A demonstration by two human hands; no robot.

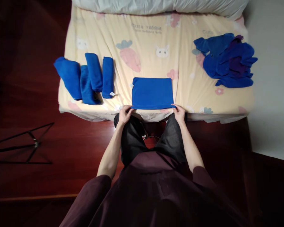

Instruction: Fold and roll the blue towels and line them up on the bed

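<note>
A blue towel (152, 92) lies flat as a rectangle near the front edge of the bed, with a small white tag at its left side. Its near edge looks folded over into a narrow strip. My left hand (125, 114) pinches the near left corner of this towel between thumb and fingers. At the near right corner, my right hand (179, 113) grips the same edge in a like pinch. To the left lie several rolled blue towels (93, 71) side by side. A loose heap of blue and purple towels (227, 61) sits at the right.
The bed (153, 63) has a pale yellow sheet printed with rabbits and carrots. A white quilt (161, 5) runs along its far side. Black tripod legs (34, 143) stand on the dark red floor at left. A pale wall (271, 82) borders the right.
</note>
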